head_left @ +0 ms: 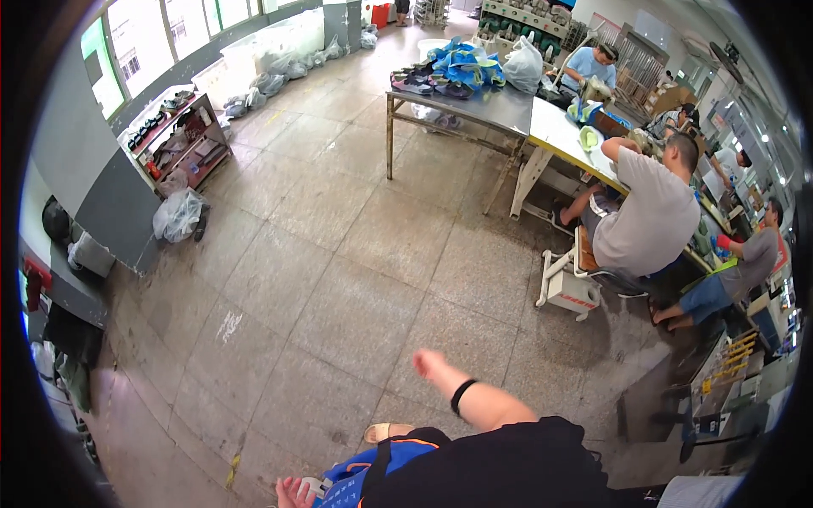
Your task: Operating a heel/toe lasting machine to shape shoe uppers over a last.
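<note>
My right hand [429, 364] hangs out over the floor, a little blurred, its fingers curled in with nothing showing in them. A black band [462, 396] circles that wrist. At the lower edge my left hand [293, 493] has bent fingers beside a small pale object [315, 486]; whether it grips this object is partly hidden by the picture's edge. Next to it is a blue cloth garment [360, 476] with orange trim at my waist. One foot in a beige slipper [387, 432] shows on the floor.
A metal table [500, 108] with a pile of blue items [464, 66] and shoes [412, 81] stands ahead. Right of it, a person in grey [648, 207] sits on a wheeled chair [569, 288] at a white bench [559, 127]. A shoe rack [182, 140] stands left, beside plastic bags [180, 214].
</note>
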Motion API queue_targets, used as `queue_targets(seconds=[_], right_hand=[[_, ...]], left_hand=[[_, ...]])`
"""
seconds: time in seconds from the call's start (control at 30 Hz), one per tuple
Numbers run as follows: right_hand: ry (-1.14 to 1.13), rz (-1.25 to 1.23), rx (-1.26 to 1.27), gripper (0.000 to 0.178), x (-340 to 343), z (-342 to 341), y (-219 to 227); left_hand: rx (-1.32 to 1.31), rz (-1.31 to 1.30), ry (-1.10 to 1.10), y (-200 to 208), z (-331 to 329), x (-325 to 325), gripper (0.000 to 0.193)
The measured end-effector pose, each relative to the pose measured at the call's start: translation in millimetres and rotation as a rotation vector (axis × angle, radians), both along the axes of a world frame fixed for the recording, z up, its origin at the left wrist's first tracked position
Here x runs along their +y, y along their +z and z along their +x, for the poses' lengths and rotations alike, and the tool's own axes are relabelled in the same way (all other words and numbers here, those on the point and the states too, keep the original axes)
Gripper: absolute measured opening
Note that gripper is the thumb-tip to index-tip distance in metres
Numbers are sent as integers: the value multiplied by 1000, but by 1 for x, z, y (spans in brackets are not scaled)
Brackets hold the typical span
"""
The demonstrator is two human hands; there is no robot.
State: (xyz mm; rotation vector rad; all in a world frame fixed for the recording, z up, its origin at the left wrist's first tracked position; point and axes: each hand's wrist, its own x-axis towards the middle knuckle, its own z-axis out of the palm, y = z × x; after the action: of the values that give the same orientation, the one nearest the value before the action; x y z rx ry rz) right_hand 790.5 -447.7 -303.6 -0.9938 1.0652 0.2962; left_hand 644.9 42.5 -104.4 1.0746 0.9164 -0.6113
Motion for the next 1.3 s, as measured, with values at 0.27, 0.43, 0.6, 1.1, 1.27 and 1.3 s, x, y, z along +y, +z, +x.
queue_targets(seconds=[0.27,0.43,0.6,1.1,1.27,1.3], right_hand=[[673,189,264,13,137,-52,-13],[779,-289,194,22,64,5,-43],[938,-168,121,11,35,91,-48],[2349,376,-1610,18,620,-227,288],[1850,289,-2289,36,691,-357,373],[1888,158,-2402,39,704,-367,367]], left_hand=[[47,126,286,-50,-96,67,69],[-76,106,412,-7,-90,19,43],[-29,326,442,0,-138,9,34],[-33,384,1428,9,-402,-73,32],[-195,470,1378,36,-452,-76,29],[-234,501,1390,39,-462,-77,29]])
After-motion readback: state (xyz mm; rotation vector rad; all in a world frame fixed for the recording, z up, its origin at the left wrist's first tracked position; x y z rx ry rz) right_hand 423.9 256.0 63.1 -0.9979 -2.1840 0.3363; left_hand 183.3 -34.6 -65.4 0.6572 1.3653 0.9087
